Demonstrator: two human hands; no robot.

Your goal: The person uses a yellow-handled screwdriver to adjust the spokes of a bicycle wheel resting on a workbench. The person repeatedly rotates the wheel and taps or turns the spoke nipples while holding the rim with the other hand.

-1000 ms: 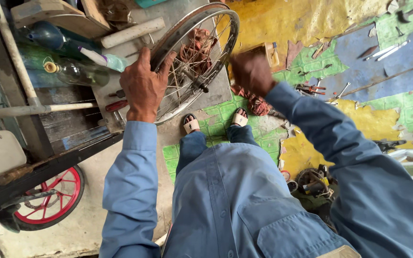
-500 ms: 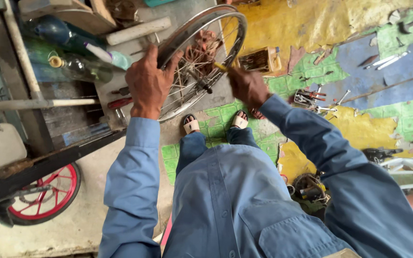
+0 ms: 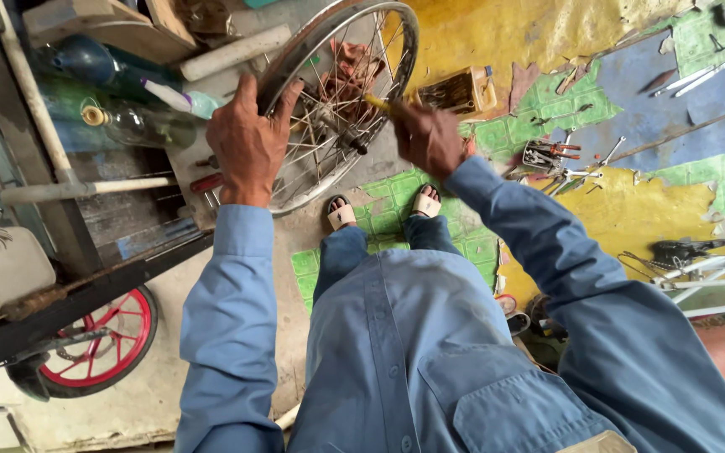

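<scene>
Fingers of the left hand (image 3: 249,143) curl over the rim of the bare bicycle wheel (image 3: 337,101) and grip it tight, just as they did a second ago. This hand has hardly moved. It holds the wheel up off the ground, tilted, above the person's feet.

What has changed is the right hand (image 3: 430,138). A second ago it was off to the right of the wheel, closed and dark against the floor. Half a second ago it had come closer. Now it is right at the wheel's edge, closed around a small tool with a yellow handle (image 3: 377,102). The tip of the tool pokes in among the thin spokes, near the rim. I cannot tell which spoke it touches.

My guess is that the work on the spokes is starting now, with one hand keeping the wheel steady for the other.

Below the hands are two feet in sandals (image 3: 383,210) on a green patch of floor. Left of the wheel lie a clear bottle (image 3: 132,126) and a white pipe (image 3: 232,52). Right of it sits a yellow box (image 3: 461,91). More tools (image 3: 547,159) lie on the floor past the right arm. A small red wheel (image 3: 98,344) sits low on the left.
</scene>
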